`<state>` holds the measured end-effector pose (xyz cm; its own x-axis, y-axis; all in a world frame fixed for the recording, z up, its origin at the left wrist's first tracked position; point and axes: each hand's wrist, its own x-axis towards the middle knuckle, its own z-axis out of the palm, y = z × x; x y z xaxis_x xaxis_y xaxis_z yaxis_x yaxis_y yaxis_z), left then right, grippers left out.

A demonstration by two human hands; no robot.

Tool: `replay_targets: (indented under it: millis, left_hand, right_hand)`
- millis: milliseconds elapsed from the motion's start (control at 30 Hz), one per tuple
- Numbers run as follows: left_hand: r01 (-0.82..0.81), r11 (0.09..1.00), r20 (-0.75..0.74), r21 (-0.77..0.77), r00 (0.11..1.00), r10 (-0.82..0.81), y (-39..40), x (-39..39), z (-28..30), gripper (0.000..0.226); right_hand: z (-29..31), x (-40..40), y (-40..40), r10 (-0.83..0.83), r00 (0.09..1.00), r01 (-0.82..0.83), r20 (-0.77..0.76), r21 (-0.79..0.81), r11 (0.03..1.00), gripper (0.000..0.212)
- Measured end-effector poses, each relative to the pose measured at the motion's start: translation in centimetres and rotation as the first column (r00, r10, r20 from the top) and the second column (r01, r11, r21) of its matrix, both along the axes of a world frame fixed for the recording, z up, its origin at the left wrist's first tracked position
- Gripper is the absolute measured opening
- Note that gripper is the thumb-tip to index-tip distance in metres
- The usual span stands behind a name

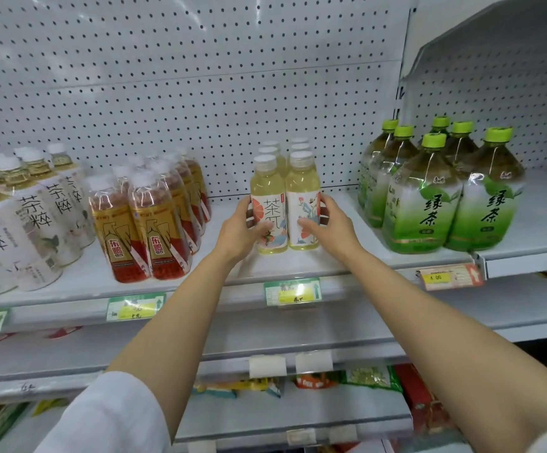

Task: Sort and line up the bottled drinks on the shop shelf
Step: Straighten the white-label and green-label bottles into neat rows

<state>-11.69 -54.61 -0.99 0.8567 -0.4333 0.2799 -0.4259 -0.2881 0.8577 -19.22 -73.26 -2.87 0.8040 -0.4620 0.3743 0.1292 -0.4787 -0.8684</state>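
Two hands are working one pair of bottles: your left hand (244,228) is wrapping its grip around the left pale tea bottle (268,207), thumb across the label, while your right hand (326,223) is curling around the right pale tea bottle (303,204) from its outer side. Both bottles are standing upright and touching each other at the front of the shelf (298,266), with matching bottles queuing in two files behind them.

You are squaring this front pair, so I judge the job well along here. Keep pressing evenly from both sides so neither bottle tips, and slide rather than lift. The right label is showing flowers instead of the big characters; turning it to match its neighbour would likely tidy the face. Bring both fronts level with the shelf lip above the green price tag (293,291).

To your left, the shrink-wrapped red and gold bottles (148,223) are leaning slightly, and the white-label tea bottles (30,217) beyond them too. To your right, the big green tea bottles (442,197) are sitting well apart from your pair.
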Motion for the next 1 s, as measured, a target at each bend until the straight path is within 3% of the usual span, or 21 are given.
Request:
replay_targets:
  millis: [1000]
  left_hand:
    - [-0.015, 0.999, 0.022, 0.035, 1.0, 0.014, 0.0, -0.7, -0.3, 0.051]
  right_hand:
    - [0.3, -1.9, 0.5, 0.072, 0.996, -0.072, -0.047, 0.008, 0.997, 0.063]
